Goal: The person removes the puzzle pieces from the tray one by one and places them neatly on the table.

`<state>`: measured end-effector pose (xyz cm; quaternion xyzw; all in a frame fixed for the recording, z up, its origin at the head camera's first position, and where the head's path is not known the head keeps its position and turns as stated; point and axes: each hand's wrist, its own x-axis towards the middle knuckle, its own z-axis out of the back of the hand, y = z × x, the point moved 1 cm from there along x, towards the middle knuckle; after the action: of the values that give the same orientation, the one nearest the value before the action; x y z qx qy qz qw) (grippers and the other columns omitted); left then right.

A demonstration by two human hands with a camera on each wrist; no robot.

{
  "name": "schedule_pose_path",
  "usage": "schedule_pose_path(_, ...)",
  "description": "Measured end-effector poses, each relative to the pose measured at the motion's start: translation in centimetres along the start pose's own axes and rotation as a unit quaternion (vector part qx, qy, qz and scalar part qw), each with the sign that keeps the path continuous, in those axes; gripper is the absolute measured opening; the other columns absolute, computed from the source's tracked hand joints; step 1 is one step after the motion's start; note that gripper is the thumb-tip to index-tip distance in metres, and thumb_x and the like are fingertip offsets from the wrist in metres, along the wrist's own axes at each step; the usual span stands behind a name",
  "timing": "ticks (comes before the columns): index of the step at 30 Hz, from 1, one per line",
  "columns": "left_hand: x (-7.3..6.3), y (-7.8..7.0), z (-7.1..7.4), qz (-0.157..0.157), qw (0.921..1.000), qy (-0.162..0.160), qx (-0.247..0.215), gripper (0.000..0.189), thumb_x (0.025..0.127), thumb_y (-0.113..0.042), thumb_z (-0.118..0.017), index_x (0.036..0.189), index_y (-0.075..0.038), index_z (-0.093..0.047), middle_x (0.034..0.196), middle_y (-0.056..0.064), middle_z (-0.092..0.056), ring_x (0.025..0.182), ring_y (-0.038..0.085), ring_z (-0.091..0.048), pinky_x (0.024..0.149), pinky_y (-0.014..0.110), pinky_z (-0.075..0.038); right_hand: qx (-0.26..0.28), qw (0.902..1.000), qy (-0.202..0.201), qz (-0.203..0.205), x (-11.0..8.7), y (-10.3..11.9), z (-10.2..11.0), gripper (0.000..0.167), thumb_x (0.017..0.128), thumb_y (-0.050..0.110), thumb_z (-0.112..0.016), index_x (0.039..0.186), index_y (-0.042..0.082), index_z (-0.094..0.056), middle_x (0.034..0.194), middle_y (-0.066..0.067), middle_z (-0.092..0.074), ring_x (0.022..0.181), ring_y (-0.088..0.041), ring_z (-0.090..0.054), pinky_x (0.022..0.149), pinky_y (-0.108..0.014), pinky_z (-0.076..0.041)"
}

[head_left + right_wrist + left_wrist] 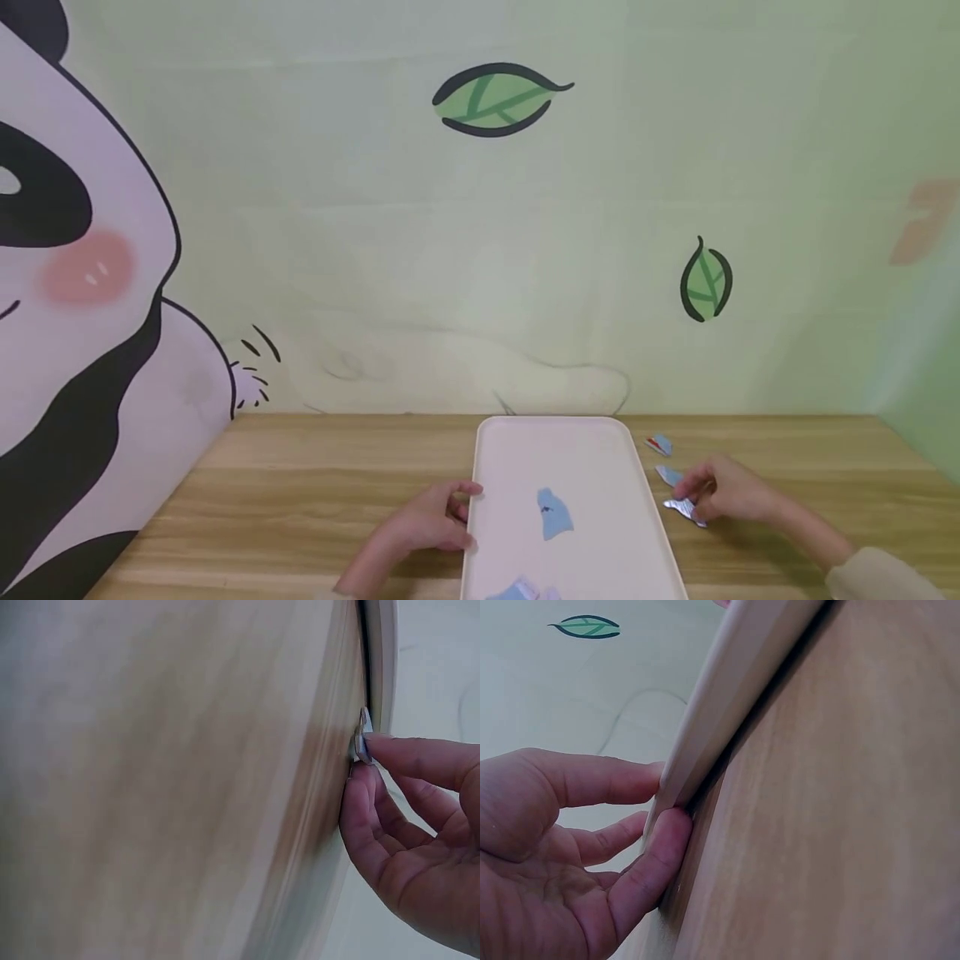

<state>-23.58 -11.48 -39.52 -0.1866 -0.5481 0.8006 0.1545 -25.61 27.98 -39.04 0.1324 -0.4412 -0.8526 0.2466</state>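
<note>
A pale tray [517,450] lies lengthwise on the wooden table. My left hand [435,521] is at its left edge; in the left wrist view, thumb and fingertips touch the rim and outer side. A light-blue flat piece with a dark mark [555,515] lies mid-tray. At the near end are more light-blue pieces [516,590], cut off by the frame. Right of the tray, my right hand [727,492] pinches a small silvery-blue irregular piece [362,739] between thumb and finger. Just beyond its fingertips is another light-blue piece [667,475], partly covered by the hand.
A small blue piece with a red patch [660,445] lies beside the tray's far right corner. The wooden table [345,467] meets a pale green wall [360,250] painted with a panda and leaves.
</note>
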Motion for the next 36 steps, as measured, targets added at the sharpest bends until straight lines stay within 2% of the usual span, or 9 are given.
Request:
schedule_pose_path(7,0.0,0.3,-0.3,0.005,1.0000,0.003,-0.005,0.061,0.065,0.012,-0.067,0.122,0.004,-0.046,0.085,0.010,-0.048,0.072,0.016,-0.050,0.061,0.026,-0.051,-0.012,0.9997,-0.003,-0.019,-0.3,-0.3,-0.1,0.026,0.065,-0.004,-0.067,0.089,-0.013,-0.061,0.081,-0.010,-0.060,0.069,-0.007,-0.053,0.057,-0.020,-0.048)
schedule_pose_path(22,-0.1,-0.1,-0.2,-0.003,1.0000,0.002,-0.002,0.062,0.064,0.011,-0.067,0.122,0.005,-0.046,0.084,0.009,-0.049,0.071,0.015,-0.051,0.059,0.025,-0.050,-0.035,0.9991,-0.019,-0.016,-0.8,0.2,0.3,0.029,0.065,-0.002,-0.068,0.090,-0.012,-0.063,0.082,-0.010,-0.063,0.071,-0.006,-0.054,0.059,-0.020,-0.049)
schedule_pose_path(36,-0.1,-0.1,-0.4,-0.005,1.0000,0.000,-0.005,0.061,0.064,0.013,-0.067,0.121,0.005,-0.047,0.084,0.010,-0.051,0.070,0.015,-0.052,0.060,0.025,-0.051,-0.007,0.9998,-0.020,0.002,-1.6,-0.2,0.8,0.036,0.070,0.003,-0.069,0.098,-0.017,-0.059,0.089,-0.017,-0.064,0.076,-0.002,-0.056,0.064,-0.020,-0.050)
